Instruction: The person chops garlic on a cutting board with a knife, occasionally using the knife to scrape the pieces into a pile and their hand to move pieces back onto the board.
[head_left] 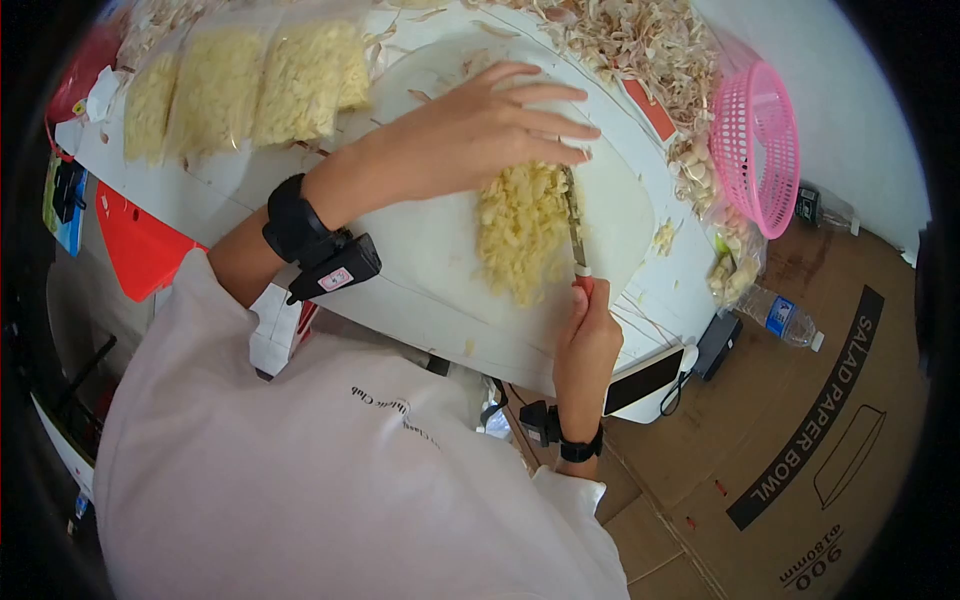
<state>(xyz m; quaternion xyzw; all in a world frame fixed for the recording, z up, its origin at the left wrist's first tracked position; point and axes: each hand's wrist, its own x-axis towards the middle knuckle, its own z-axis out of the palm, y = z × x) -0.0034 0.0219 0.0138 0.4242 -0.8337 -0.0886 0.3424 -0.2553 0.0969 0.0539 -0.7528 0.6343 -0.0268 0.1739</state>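
Note:
My right hand (590, 335) is wrapped round the short reddish handle of a knife (575, 222). Its blade points away from me along the right side of a heap of chopped garlic (518, 240), with bits stuck to the metal. My left hand (500, 130) reaches in from the left with fingers stretched out and apart, over the far end of the heap and the blade tip. Under the garlic lies a white cutting board (415, 265).
Clear bags of chopped garlic (218, 85) lie at the far left. Garlic skins (640, 50) pile up at the back, beside a pink basket (765, 150). A phone (645, 382) rests at the table's right edge, near a plastic bottle (785, 318) and a cardboard box (780, 430).

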